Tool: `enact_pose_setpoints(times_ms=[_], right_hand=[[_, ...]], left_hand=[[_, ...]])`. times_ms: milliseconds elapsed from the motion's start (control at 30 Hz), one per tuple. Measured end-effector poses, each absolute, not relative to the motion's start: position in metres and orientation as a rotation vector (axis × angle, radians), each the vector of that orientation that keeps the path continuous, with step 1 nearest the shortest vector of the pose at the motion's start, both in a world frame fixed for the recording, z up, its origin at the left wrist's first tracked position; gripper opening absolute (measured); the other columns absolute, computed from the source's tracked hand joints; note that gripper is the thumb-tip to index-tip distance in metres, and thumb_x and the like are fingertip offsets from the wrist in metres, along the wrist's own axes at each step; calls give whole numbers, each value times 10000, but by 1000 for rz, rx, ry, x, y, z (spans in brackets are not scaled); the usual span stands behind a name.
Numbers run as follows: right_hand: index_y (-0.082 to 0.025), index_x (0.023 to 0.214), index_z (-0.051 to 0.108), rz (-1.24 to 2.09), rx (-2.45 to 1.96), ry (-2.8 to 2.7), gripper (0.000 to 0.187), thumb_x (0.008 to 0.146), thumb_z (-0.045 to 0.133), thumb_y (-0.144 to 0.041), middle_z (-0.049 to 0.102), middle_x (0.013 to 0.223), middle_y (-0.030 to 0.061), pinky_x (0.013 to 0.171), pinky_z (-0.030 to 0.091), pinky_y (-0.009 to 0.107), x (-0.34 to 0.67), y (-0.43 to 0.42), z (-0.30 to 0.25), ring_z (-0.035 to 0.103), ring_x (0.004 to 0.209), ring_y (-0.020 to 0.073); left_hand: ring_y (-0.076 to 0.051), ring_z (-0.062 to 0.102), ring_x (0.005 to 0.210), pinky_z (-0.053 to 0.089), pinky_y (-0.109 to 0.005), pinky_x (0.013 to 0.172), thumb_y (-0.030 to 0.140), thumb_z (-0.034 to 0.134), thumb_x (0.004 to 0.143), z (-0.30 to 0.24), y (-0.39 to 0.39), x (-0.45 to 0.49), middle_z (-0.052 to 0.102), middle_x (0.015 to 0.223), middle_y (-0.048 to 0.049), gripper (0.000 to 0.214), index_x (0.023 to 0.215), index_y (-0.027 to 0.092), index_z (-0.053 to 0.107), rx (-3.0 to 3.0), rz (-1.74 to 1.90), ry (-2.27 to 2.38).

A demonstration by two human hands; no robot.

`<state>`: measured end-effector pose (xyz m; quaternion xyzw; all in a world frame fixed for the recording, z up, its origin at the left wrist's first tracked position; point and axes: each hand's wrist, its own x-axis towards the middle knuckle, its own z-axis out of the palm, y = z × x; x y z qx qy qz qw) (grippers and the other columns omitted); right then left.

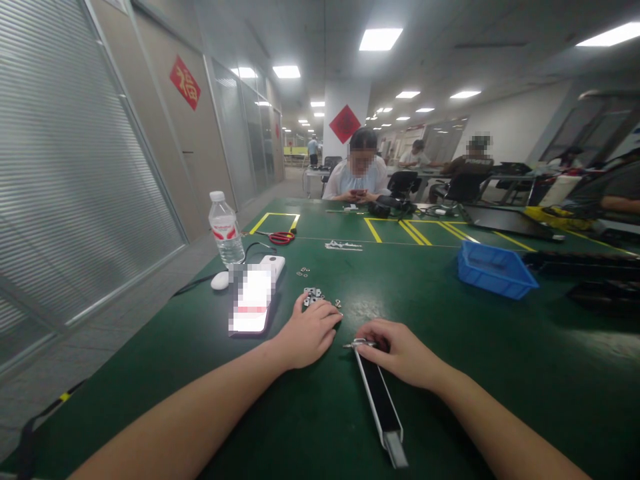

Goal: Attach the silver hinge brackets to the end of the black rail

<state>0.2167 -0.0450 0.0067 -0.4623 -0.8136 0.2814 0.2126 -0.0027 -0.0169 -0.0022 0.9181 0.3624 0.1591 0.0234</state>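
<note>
The right hand (397, 348) is pinching the far end of a long bar (378, 392), which is pointing back toward the person. The left hand (313, 337), half open, is resting nearest small metal parts (313, 293); I can't tell if it's gripping any. Table (465, 327) is stretching rightward toward a bin (493, 280).
</note>
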Motion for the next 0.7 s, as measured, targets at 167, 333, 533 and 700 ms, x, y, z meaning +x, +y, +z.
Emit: enact_pose_setpoints(times_ms=[167,333,533,700], right_hand=[[-171,903,658,802,-1284,-2262,204,862,568,-349,578,768,20,595,383,254,217,-46,7,502,658,139],[-172,907,654,816,-1287,-2263,198,862,571,-346,583,767,19,589,382,248,217,-45,8,499,652,136],[-178,897,655,794,-1270,-2280,179,861,574,-334,594,778,20,601,387,243,218,-43,7,510,668,134],[-176,907,657,800,-1285,-2277,188,862,574,-338,599,794,24,605,393,248,217,-44,7,516,677,137]], left_hand=[[-210,534,1118,155,-505,1053,164,443,889,-4,-17,-3,647,1119,-44,263,1100,229,586,2803,616,1193],[-194,579,1022,199,-474,986,148,479,882,-9,-14,-5,686,1012,10,196,968,243,626,2767,788,1250],[-196,583,967,239,-436,913,124,526,848,-13,-9,-8,699,964,15,168,892,239,640,2743,826,1386],[-199,577,944,243,-431,891,117,536,839,-11,-9,-8,702,947,19,166,867,242,642,2710,812,1405]])
